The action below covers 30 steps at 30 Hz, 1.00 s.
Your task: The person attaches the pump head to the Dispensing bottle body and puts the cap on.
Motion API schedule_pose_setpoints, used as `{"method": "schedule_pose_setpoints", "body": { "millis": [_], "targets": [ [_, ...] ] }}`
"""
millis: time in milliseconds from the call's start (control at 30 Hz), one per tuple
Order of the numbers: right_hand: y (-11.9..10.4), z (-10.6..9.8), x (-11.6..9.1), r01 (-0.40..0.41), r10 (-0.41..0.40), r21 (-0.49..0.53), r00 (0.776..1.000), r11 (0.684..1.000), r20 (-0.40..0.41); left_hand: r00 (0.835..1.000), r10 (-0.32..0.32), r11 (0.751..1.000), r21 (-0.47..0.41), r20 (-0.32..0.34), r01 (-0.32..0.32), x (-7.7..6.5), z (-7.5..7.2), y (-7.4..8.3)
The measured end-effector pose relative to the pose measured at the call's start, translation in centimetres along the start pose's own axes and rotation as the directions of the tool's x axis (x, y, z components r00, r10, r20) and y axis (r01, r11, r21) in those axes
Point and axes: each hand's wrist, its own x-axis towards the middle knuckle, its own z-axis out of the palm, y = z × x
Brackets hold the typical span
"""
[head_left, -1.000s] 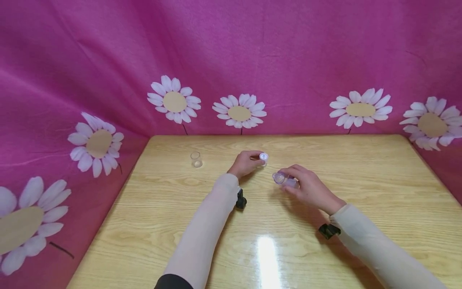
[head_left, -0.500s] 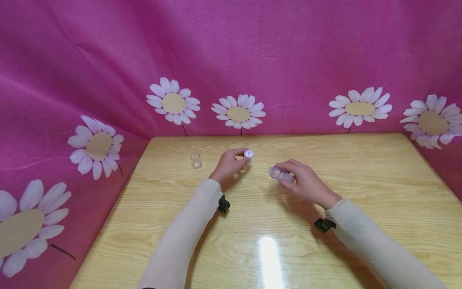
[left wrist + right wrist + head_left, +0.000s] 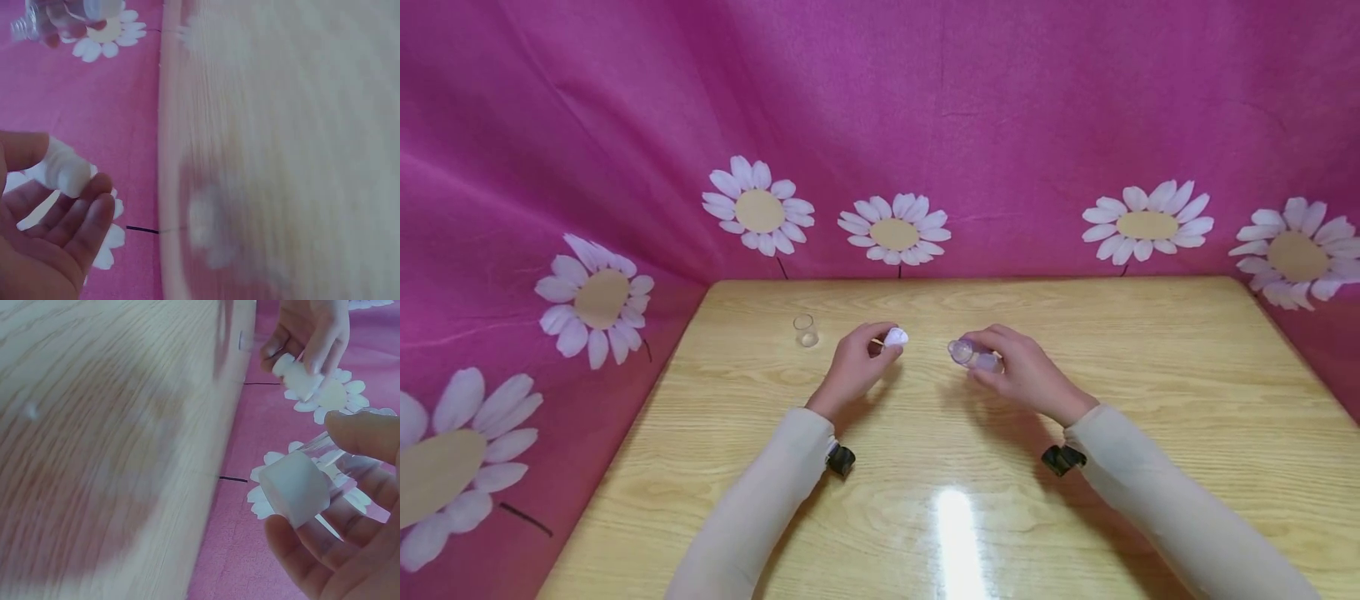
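Observation:
My left hand (image 3: 853, 367) holds a small white pump head (image 3: 896, 337) between thumb and fingers, above the table. In the right wrist view this pump head (image 3: 300, 376) has a narrow knob and a wider collar. My right hand (image 3: 1026, 371) grips a small clear bottle (image 3: 983, 360), tilted, a short way to the right. Its threaded neck (image 3: 20, 29) shows uncovered in the left wrist view. The bottle's whitish, cloudy end (image 3: 297, 486) faces the right wrist camera. A gap separates bottle and pump head. On the table's left, a clear cap (image 3: 806, 332) stands apart from both hands.
Both hands are over a light wood table (image 3: 700, 467). A pink cloth (image 3: 1000, 108) printed with daisies hangs behind it and along its sides. Light glares off the table's near middle.
My left hand has drawn back to the left and nearer with the pump head, which has turned. My right hand has shifted slightly left and away with the bottle. The clear cap stays put.

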Motion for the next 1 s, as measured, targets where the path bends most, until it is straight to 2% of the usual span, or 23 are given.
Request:
{"method": "schedule_pose_setpoints", "body": {
  "millis": [133,233,633,1000],
  "targets": [
    [-0.1,0.0,0.2,0.004,-0.004,-0.005,1.000,1.000,-0.002,0.998,-0.002,0.998,-0.065,-0.056,-0.001,-0.9,-0.1,0.2],
    [-0.2,-0.1,0.3,-0.002,0.002,-0.006,1.000,1.000,-0.004,0.997,0.011,0.996,-0.087,-0.071,-0.017,-1.2,0.0,0.3],
    [-0.3,-0.1,0.6,-0.016,0.016,0.014,1.000,1.000,0.006,0.996,0.051,0.996,-0.071,-0.079,-0.057,-1.4,0.7,0.4],
    [-0.6,0.2,0.6,-0.015,0.015,0.013,1.000,1.000,-0.015,0.984,0.091,0.991,-0.082,-0.153,-0.104,-1.7,0.9,0.8]
  ]
}}
